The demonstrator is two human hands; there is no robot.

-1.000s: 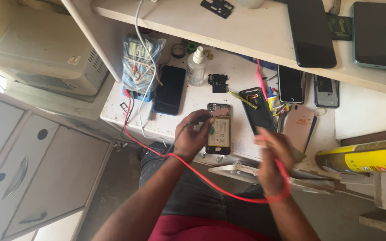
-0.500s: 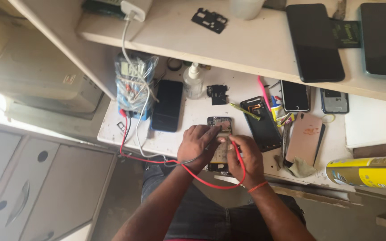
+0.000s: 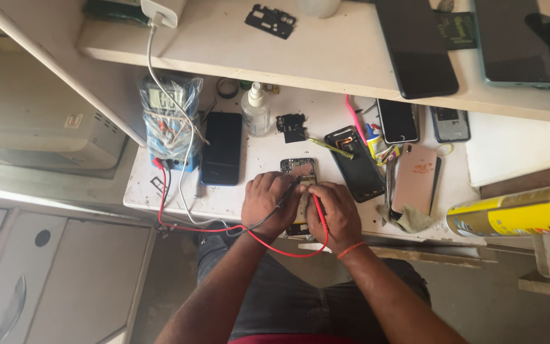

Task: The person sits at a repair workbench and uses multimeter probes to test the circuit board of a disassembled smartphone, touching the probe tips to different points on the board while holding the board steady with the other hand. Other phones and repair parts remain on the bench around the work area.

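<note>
An opened phone (image 3: 300, 171) with its back off lies on the white worktable (image 3: 268, 150), its lower half hidden under my hands. My left hand (image 3: 267, 202) pinches a black probe (image 3: 286, 196) whose tip rests on the phone's board. Right beside it, my right hand (image 3: 333, 213) holds a red probe (image 3: 318, 205) against the same board. Red and black leads (image 3: 189, 226) loop from the probes back to a multimeter (image 3: 168, 121) wrapped in clear plastic at the table's left.
A dark phone (image 3: 222, 148) lies beside the multimeter, a small spray bottle (image 3: 256, 111) behind it. To the right lie a black back cover (image 3: 354, 162), tweezers (image 3: 330, 147), several more phones and a yellow can (image 3: 517, 210). A shelf (image 3: 326, 51) above carries phones and a charger.
My right hand came in from the lower right with the red probe and now meets my left hand over the opened phone. The view has tilted up slightly.
</note>
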